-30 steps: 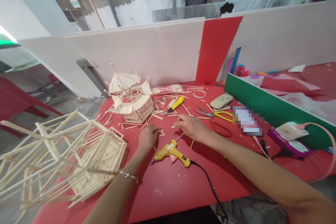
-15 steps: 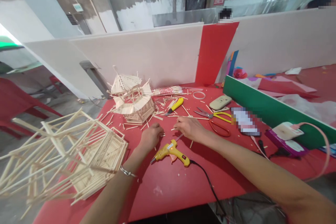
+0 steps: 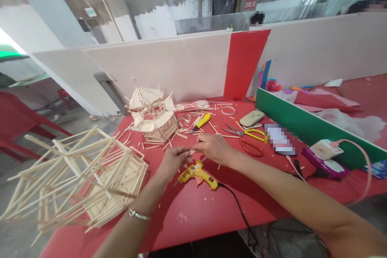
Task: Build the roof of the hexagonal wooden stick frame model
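My left hand, a bracelet on its wrist, is closed in a pinch on a short thin wooden stick. My right hand also pinches a small stick, mostly hidden by its fingers. The fingertips of both hands meet above the red table, so I cannot tell whether the two pieces touch. Just below them lies a yellow hot glue gun, its nozzle pointing left. Beyond the hands stands a stick-built pavilion model with a tiered roof. A larger open stick frame sits at my left.
Loose sticks, a yellow utility knife, pliers and a tape ring lie beyond my hands. At right are a beige remote-like device, a phone, a purple power strip and a green board. The glue gun's cord runs off the front edge.
My hands have come together, bringing the stick ends from apart to close by each other. The glue gun has stayed in place. The view has shifted slightly.
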`<state>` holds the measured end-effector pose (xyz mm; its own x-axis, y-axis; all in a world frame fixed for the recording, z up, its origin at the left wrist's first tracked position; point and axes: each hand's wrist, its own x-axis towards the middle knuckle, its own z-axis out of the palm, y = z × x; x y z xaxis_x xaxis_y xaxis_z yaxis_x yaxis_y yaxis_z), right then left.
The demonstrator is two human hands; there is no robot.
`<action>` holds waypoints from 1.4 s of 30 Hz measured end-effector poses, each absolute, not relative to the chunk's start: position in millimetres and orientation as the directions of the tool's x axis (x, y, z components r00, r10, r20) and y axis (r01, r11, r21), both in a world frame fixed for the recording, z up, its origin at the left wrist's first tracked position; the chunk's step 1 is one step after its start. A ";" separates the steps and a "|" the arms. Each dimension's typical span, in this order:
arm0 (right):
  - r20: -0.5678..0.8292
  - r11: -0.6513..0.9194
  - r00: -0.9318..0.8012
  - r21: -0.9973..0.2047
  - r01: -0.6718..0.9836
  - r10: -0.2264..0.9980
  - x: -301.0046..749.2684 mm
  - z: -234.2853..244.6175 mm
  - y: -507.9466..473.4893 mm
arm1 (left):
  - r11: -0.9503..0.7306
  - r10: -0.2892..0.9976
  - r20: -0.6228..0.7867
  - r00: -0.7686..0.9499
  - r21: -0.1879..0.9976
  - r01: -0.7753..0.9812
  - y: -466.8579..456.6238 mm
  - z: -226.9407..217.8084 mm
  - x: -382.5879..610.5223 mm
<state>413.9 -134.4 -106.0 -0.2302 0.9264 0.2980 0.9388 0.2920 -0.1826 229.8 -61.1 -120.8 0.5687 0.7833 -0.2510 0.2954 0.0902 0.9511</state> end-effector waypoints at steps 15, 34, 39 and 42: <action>0.439 0.564 -0.518 0.031 0.825 0.734 396.3 -82.0 -159.6 | 0.382 0.614 -0.403 0.679 0.904 0.191 -106.4 -88.5 198.0; 0.003 -0.509 0.510 -0.034 0.860 0.860 491.6 -155.7 -346.5 | 0.821 0.397 -0.520 0.756 0.569 -0.040 -132.5 -86.1 175.0; -0.026 -0.478 0.477 -0.050 0.877 0.879 496.3 -170.4 -360.4 | 0.844 0.429 -0.564 0.705 0.528 -0.091 -132.6 -86.1 172.8; 0.039 -0.460 0.459 0.029 0.887 0.888 489.7 -169.8 -356.1 | 0.826 0.457 -0.557 0.694 0.554 -0.099 -135.4 -84.9 171.0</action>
<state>489.7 -356.1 -169.8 0.4587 0.8877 0.0393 0.8875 -0.4599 0.0291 171.0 -135.4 -84.9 0.6935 0.4569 -0.5570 -0.0991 0.8264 0.5543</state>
